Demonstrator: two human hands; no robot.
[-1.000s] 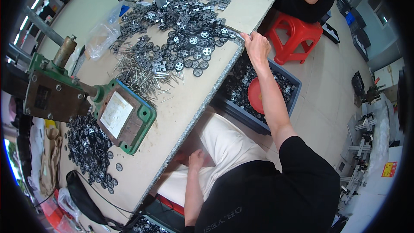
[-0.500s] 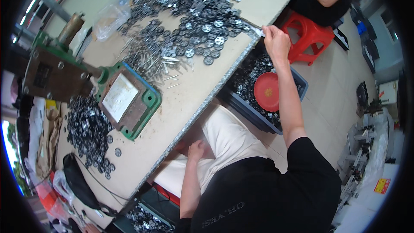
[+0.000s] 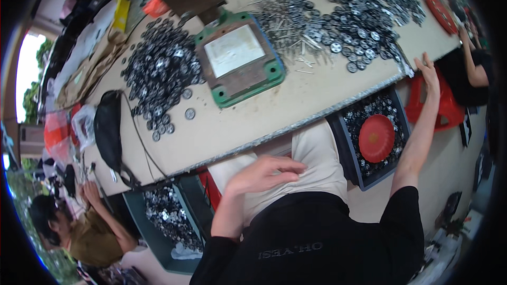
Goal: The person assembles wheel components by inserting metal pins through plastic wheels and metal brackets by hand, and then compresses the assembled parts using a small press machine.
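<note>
My left hand (image 3: 266, 173) is raised over my lap, fingers stretched out and holding nothing. Out to the right, my right hand (image 3: 429, 74) is at the table's corner, fingers apart and nothing visible in them. Closest to it is a ragged pale strip (image 3: 409, 69) along the table edge; whether they touch I cannot tell. Small dark toy-like wheels (image 3: 364, 47) with silvery hubs lie heaped on the table beyond that corner. Thin metal pins (image 3: 303, 42) are scattered beside them. Below my right forearm, a red scalloped dish (image 3: 376, 138) rests on wheels in a grey bin (image 3: 384, 174).
A green press (image 3: 274, 76) with a pale plate (image 3: 234, 51) stands on the table beside another wheel heap (image 3: 163, 66). A black pouch (image 3: 108, 129) lies to the left. A green bin (image 3: 138, 216) sits below. Co-workers (image 3: 87, 232) are at both sides; a red stool (image 3: 449, 106) stands right.
The view has swung left, bringing the green bin and left co-worker in. My left hand has risen from my lap. My right fingers, pinched together at the table corner before, are now apart.
</note>
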